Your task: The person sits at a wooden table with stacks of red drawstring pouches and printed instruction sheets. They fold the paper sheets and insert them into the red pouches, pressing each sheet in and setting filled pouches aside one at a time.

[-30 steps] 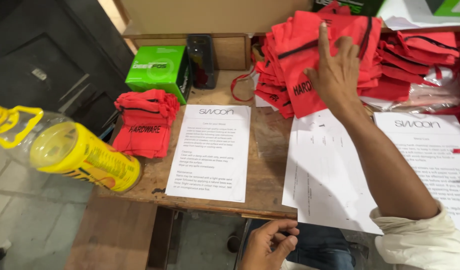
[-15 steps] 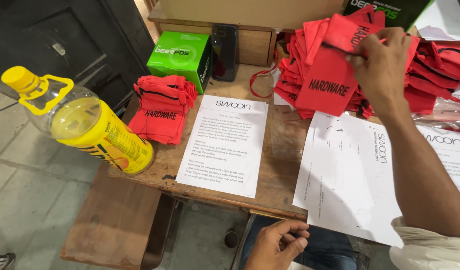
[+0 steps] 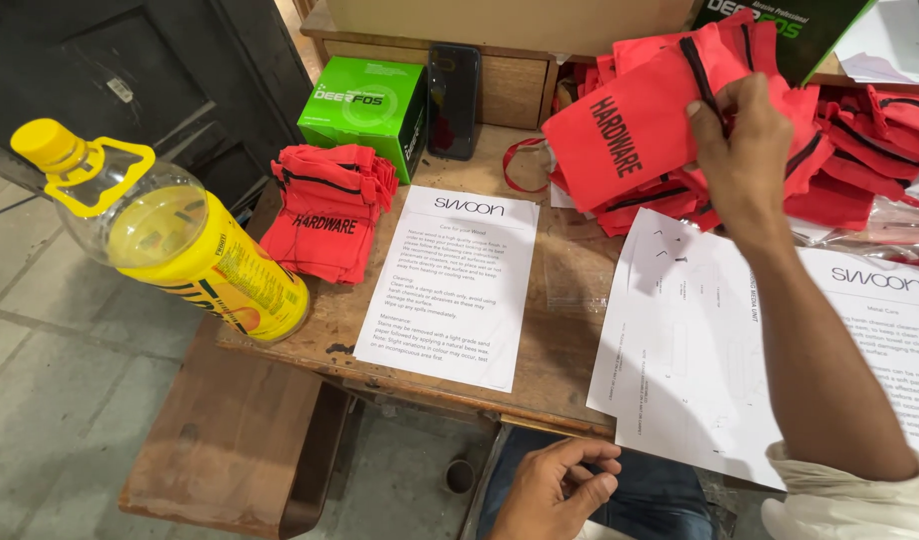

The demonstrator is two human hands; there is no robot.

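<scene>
**Sorting red drawstring pouches at a wooden bench — head view**

The right hand [image 3: 745, 150] is raised over the loose heap of red pouches [image 3: 860, 150] at the far right of the wooden table [image 3: 540, 350], fingers pinched closed on the black drawstring of one red pouch [image 3: 630, 135], which hangs lifted above the heap with its printed face toward the camera. The left hand [image 3: 555, 490] rests loosely curled and empty on the lap, below the table edge.

Progress, as a judgement: a small neat stack of folded pouches [image 3: 325, 215] lies at the left of the table, well apart from the heap — it appears that a few pieces are sorted while the far larger heap remains.

Packages and papers: a bright green carton [image 3: 365, 100] with white lettering stands just behind the stack; a dark phone [image 3: 454, 100] leans upright beside it. A white printed sheet [image 3: 450, 285] lies flat at centre; a second white sheet [image 3: 690, 350] overhangs the near edge. A clear bottle with yellow label and yellow cap [image 3: 180, 245] lies tilted at the left corner.
</scene>
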